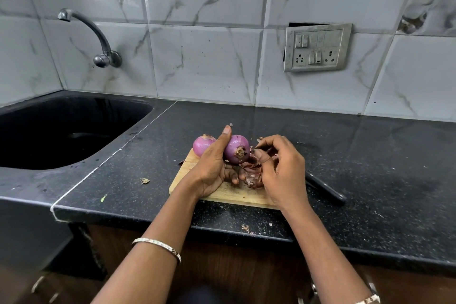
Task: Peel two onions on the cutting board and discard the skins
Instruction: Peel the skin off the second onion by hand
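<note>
My left hand (212, 168) grips a purple onion (237, 149) above the wooden cutting board (229, 194), root end toward me. My right hand (281, 168) is just right of it, thumb and fingers pinching a scrap of skin near the onion's side. A second purple onion (201, 144) lies on the board's far left corner, partly hidden behind my left hand. A heap of reddish onion skins (251, 175) lies on the board between my hands.
A black-handled knife (325, 190) lies on the black counter just right of the board. A dark sink (61, 131) with a wall tap (98, 39) is at the left. Skin scraps (145, 181) dot the counter. A switch panel (317, 47) is on the tiled wall.
</note>
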### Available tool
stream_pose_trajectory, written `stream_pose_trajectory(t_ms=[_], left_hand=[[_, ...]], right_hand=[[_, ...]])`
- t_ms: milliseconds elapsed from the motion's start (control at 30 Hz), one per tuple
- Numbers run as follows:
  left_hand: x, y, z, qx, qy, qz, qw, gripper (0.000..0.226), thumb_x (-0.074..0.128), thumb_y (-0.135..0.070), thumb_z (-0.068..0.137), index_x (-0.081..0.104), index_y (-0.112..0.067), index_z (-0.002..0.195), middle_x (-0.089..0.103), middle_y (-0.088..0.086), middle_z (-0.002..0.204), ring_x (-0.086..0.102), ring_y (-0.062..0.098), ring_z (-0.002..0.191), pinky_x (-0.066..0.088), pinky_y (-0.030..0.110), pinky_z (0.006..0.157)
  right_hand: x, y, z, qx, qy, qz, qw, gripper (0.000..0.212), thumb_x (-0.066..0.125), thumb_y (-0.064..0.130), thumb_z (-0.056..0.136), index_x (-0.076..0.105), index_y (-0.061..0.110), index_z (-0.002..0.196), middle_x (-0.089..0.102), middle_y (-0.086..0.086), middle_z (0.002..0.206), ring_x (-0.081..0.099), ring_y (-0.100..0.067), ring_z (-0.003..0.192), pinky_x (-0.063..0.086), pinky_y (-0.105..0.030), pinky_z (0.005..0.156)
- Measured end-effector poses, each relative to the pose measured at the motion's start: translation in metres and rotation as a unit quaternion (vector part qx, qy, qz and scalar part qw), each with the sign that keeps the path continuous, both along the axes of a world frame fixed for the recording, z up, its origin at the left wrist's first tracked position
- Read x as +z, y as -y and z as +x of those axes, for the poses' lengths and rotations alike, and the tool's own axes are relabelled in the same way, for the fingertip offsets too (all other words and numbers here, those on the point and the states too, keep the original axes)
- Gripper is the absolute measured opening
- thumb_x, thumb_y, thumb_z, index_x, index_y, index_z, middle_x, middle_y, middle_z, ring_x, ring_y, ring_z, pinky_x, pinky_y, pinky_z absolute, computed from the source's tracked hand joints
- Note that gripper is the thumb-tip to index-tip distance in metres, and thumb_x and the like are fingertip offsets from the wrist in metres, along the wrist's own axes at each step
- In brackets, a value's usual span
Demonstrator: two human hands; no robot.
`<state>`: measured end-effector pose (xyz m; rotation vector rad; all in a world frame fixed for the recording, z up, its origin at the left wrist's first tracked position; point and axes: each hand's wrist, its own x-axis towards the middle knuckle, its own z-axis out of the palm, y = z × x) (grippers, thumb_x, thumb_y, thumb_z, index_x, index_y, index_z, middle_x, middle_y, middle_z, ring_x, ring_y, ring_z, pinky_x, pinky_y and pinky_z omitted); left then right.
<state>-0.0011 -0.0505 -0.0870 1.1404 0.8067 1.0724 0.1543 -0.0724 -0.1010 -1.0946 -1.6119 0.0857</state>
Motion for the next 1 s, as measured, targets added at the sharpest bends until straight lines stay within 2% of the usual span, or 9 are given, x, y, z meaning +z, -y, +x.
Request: stream_pose_trajectory(t_ms=[100,267,467,533,633,700,767,833,1000], left_hand=[[-0.002,-0.001,-0.001,0.027,0.025,0.019,0.999,0.060,0.033,-0.060,0.103,0.056,-0.009,0.122,0.070,0.021,0.082,0.055,0.022,0.043,0.042,0.021,0.035],[-0.001,0.001,-0.003,0.023,0.042,0.041,0.998,0.058,0.028,-0.061,0.103,0.061,-0.017,0.123,0.065,0.031,0.096,0.058,0.022,0.044,0.045,0.022,0.036],[0.003,0.002,-0.005,0.014,0.064,-0.013,0.998,0.057,0.039,-0.059,0.102,0.061,-0.012,0.125,0.070,0.025,0.098,0.063,0.022,0.049,0.053,0.025,0.042],[0.003,0.001,-0.005,0.013,0.075,-0.035,0.996,0.051,0.048,-0.047,0.103,0.058,-0.005,0.129,0.071,0.023,0.100,0.068,0.026,0.056,0.059,0.028,0.049],[0.004,-0.001,-0.006,0.025,0.095,-0.042,0.994,0.022,0.050,-0.020,0.103,0.050,-0.005,0.119,0.065,0.013,0.080,0.071,0.030,0.056,0.061,0.028,0.054],[0.004,-0.002,-0.005,0.021,0.102,-0.045,0.994,0.013,0.051,-0.014,0.103,0.045,-0.009,0.113,0.066,0.022,0.088,0.072,0.031,0.056,0.062,0.026,0.054],[0.003,-0.004,-0.004,0.013,0.100,-0.049,0.994,0.018,0.053,-0.017,0.103,0.044,-0.009,0.116,0.061,0.041,0.115,0.073,0.031,0.058,0.061,0.026,0.052],[0.002,-0.006,-0.004,0.014,0.094,-0.050,0.994,0.026,0.054,-0.022,0.103,0.045,-0.008,0.123,0.054,0.045,0.128,0.073,0.031,0.059,0.061,0.026,0.052],[-0.003,-0.010,-0.003,0.013,0.061,-0.039,0.997,0.046,0.055,-0.036,0.102,0.044,-0.002,0.131,0.067,0.037,0.111,0.068,0.027,0.059,0.058,0.026,0.048]], right_hand=[[0.003,0.004,0.002,-0.031,-0.011,0.009,0.999,0.038,0.062,-0.012,0.084,0.067,0.019,0.106,0.062,0.009,0.105,0.060,-0.004,0.096,0.050,-0.021,0.087],[0.003,0.008,0.001,-0.059,-0.053,0.024,0.997,0.005,0.070,0.024,0.094,0.074,0.021,0.095,0.069,0.014,0.075,0.065,-0.005,0.067,0.054,-0.030,0.063],[0.007,0.010,0.004,-0.063,-0.040,0.018,0.997,0.026,0.065,0.001,0.087,0.075,0.018,0.105,0.070,0.010,0.091,0.065,-0.003,0.084,0.050,-0.012,0.078],[0.009,0.014,0.012,-0.089,-0.047,-0.005,0.995,0.018,0.067,0.007,0.091,0.076,0.020,0.100,0.071,0.012,0.086,0.067,-0.005,0.083,0.053,-0.019,0.078],[0.009,0.014,0.039,-0.192,0.019,-0.073,0.978,0.011,0.068,0.019,0.092,0.076,0.021,0.098,0.072,0.006,0.094,0.064,-0.020,0.095,0.050,-0.039,0.088],[0.010,0.014,0.061,-0.260,0.085,-0.159,0.949,0.015,0.068,0.026,0.092,0.075,0.022,0.104,0.070,-0.001,0.106,0.061,-0.027,0.105,0.048,-0.043,0.090],[0.014,0.016,0.078,-0.271,0.128,-0.244,0.922,0.027,0.070,0.036,0.092,0.073,0.022,0.115,0.068,-0.003,0.113,0.062,-0.027,0.108,0.050,-0.040,0.087],[0.018,0.018,0.084,-0.246,0.153,-0.301,0.908,0.035,0.071,0.044,0.091,0.070,0.023,0.119,0.069,-0.001,0.115,0.064,-0.023,0.107,0.049,-0.035,0.082],[0.022,0.016,0.078,-0.221,0.211,-0.357,0.883,0.023,0.067,0.037,0.096,0.070,0.027,0.116,0.070,0.003,0.112,0.062,-0.020,0.105,0.044,-0.033,0.075]])
